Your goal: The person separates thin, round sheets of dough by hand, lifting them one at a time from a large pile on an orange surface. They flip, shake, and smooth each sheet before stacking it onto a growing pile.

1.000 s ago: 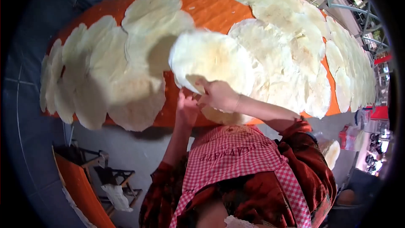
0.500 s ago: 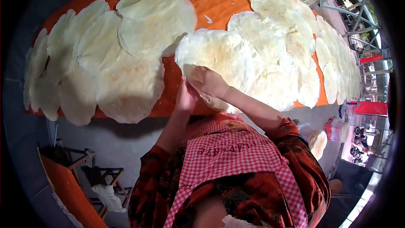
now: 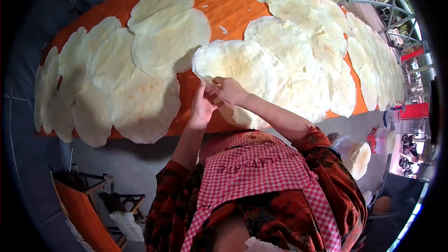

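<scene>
A pale, thin round sheet [image 3: 240,60] lies on the orange table cover [image 3: 186,84], its lower left edge by my hands and its right side over other sheets. My right hand [image 3: 231,91] is closed in a pinch on that edge. Just left of it and lower, my left hand [image 3: 203,106] is closed at the same edge, one finger pointing up along it. The fingertips of both hands nearly meet, and the exact grip between them is partly hidden.
Overlapping round sheets [image 3: 144,102] cover the table's left part, and more sheets [image 3: 303,70] spread to the right. Small white scraps dot the orange cover. A round stack in plastic [image 3: 358,159] stands low at the right. Wooden frames [image 3: 133,203] stand below left.
My right hand has drawn back from on top of the sheet to its lower left edge, beside my left hand. The near edge of the sheet now looks folded or lifted. The view has shifted slightly.
</scene>
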### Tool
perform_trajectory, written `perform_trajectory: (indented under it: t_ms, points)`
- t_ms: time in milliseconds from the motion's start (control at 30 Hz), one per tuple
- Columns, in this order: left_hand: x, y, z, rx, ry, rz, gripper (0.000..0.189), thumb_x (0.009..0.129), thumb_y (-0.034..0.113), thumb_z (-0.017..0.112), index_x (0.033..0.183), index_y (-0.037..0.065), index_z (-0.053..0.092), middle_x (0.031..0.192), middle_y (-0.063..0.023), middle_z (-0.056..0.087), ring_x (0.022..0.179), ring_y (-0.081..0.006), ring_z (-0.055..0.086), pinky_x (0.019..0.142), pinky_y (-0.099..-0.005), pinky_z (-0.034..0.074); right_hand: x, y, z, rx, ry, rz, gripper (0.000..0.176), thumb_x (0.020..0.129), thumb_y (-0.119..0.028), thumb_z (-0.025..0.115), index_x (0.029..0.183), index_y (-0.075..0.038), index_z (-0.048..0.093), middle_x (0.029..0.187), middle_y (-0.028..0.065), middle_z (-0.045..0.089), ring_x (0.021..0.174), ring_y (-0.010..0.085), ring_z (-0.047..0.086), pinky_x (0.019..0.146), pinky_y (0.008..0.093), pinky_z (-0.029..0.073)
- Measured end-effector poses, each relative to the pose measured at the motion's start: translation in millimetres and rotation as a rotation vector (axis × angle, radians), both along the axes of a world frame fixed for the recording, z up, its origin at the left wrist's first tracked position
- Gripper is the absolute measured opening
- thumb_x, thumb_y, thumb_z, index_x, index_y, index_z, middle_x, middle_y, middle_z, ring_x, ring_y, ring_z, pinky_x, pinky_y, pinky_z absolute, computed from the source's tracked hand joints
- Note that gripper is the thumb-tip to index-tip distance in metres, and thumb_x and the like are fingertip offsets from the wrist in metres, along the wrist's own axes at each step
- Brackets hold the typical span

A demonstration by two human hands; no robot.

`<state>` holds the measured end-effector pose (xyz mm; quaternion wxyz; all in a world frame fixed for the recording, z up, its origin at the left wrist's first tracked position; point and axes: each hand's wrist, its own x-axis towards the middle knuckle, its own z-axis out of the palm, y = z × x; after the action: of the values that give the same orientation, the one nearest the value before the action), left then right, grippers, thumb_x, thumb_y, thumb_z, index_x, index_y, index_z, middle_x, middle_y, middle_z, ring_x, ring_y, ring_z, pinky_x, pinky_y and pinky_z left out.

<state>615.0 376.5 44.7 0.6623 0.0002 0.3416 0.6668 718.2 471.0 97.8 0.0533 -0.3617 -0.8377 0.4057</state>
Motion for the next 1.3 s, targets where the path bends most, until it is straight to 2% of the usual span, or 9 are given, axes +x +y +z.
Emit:
perform_trajectory:
  t_ms: [133, 267, 467, 667, 733, 833, 900, 1067, 1300]
  points:
    - [6.3, 5.5, 11.9, -0.192, 0.326, 0.063, 0.026, 0.091, 0.017, 0.043, 0.114, 0.009, 0.052, 0.098, -0.0065, 0.059, 0.083, -0.0172, 0.059, 0.069, -0.0372, 0.051, 2.7, -2.8, 2.6, 0.226, -0.133, 0.003, 0.038, 0.078, -0.028, 0.058, 0.106, -0.002, 0.061, 0.079, 0.021, 0.064, 0.072, 0.0373, 0.062, 0.069, 0.0417, 0.05]
    - [-2.1, 16.6, -30.7, -0.253, 0.646, 0.279, 0.02, 0.081, 0.001, 0.051, 0.098, -0.002, 0.061, 0.085, -0.0096, 0.063, 0.078, -0.0176, 0.06, 0.068, -0.0298, 0.048, 6.5, 31.8, -26.2, 0.19, 0.072, -0.059, 0.021, 0.074, -0.019, 0.056, 0.072, 0.001, 0.063, 0.062, 0.0209, 0.06, 0.062, 0.0341, 0.062, 0.061, 0.0401, 0.05]
    - [-23.5, -5.2, -44.2, -0.366, 0.283, 0.191, 0.023, 0.084, 0.01, 0.06, 0.102, -0.004, 0.059, 0.099, -0.0115, 0.062, 0.09, -0.024, 0.06, 0.078, -0.0379, 0.048, 140.6, 229.4, -19.4, -0.866, 0.57, -0.306, 0.007, 0.081, -0.006, 0.055, 0.08, 0.001, 0.056, 0.069, 0.007, 0.057, 0.058, 0.0203, 0.057, 0.053, 0.0358, 0.048]
    - [-13.5, -16.9, -46.5, -0.41, 0.347, 0.205, 0.031, 0.082, 0.015, 0.063, 0.107, -0.003, 0.06, 0.102, -0.0113, 0.062, 0.093, -0.0241, 0.059, 0.079, -0.0372, 0.047, 231.3, 345.6, 73.6, 0.114, 0.017, -0.703, 0.023, 0.081, -0.017, 0.052, 0.059, -0.009, 0.05, 0.051, 0.0023, 0.052, 0.042, 0.0156, 0.048, 0.038, 0.0311, 0.039]
    - [-13.1, -20.7, -56.3, -0.396, 0.294, 0.278, 0.032, 0.081, 0.014, 0.063, 0.107, -0.004, 0.06, 0.102, -0.0105, 0.062, 0.093, -0.0237, 0.059, 0.079, -0.0372, 0.047, 239.6, 361.5, 122.0, 0.03, 0.079, -0.609, 0.025, 0.08, -0.018, 0.051, 0.057, -0.007, 0.052, 0.05, 0.0026, 0.053, 0.042, 0.0141, 0.048, 0.04, 0.0319, 0.039]
    - [-2.4, -24.9, -46.4, -0.312, 0.392, 0.276, 0.031, 0.08, 0.012, 0.065, 0.106, -0.004, 0.06, 0.101, -0.01, 0.062, 0.089, -0.0219, 0.06, 0.079, -0.0353, 0.047, 173.6, 271.2, 174.1, 0.603, -0.134, -0.287, 0.019, 0.08, -0.014, 0.052, 0.063, -0.005, 0.051, 0.052, -0.0003, 0.048, 0.048, 0.0076, 0.049, 0.044, 0.0283, 0.038]
    - [9.7, -18.9, -32.6, -0.282, 0.418, 0.32, 0.029, 0.081, 0.013, 0.065, 0.104, -0.003, 0.059, 0.095, -0.0083, 0.062, 0.084, -0.0199, 0.06, 0.075, -0.0322, 0.048, 136.0, 207.9, 170.5, 0.82, -0.173, -0.077, 0.017, 0.083, -0.016, 0.05, 0.075, -0.003, 0.056, 0.066, 0.0138, 0.059, 0.06, 0.0257, 0.057, 0.06, 0.0383, 0.045]
    - [25.5, -12.1, -14.3, -0.217, 0.24, 0.282, 0.026, 0.085, 0.015, 0.06, 0.109, 0.007, 0.054, 0.088, -0.0048, 0.059, 0.075, -0.017, 0.059, 0.05, -0.031, 0.049, 69.4, 35.2, 77.2, 0.748, -0.261, 0.159, 0.01, 0.079, -0.014, 0.051, 0.081, -0.009, 0.06, 0.075, 0.0126, 0.062, 0.067, 0.0306, 0.062, 0.059, 0.0409, 0.049]
    - [18.1, -18.2, 12.6, -0.066, 0.087, 0.207, 0.03, 0.092, 0.026, 0.049, 0.111, 0.002, 0.049, 0.102, -0.0114, 0.058, 0.091, -0.0253, 0.059, 0.075, -0.0399, 0.051, 36.4, -41.0, 33.6, 0.591, -0.149, 0.223, 0.029, 0.069, -0.024, 0.065, 0.087, -0.003, 0.056, 0.069, 0.0148, 0.061, 0.067, 0.0312, 0.063, 0.056, 0.041, 0.05]
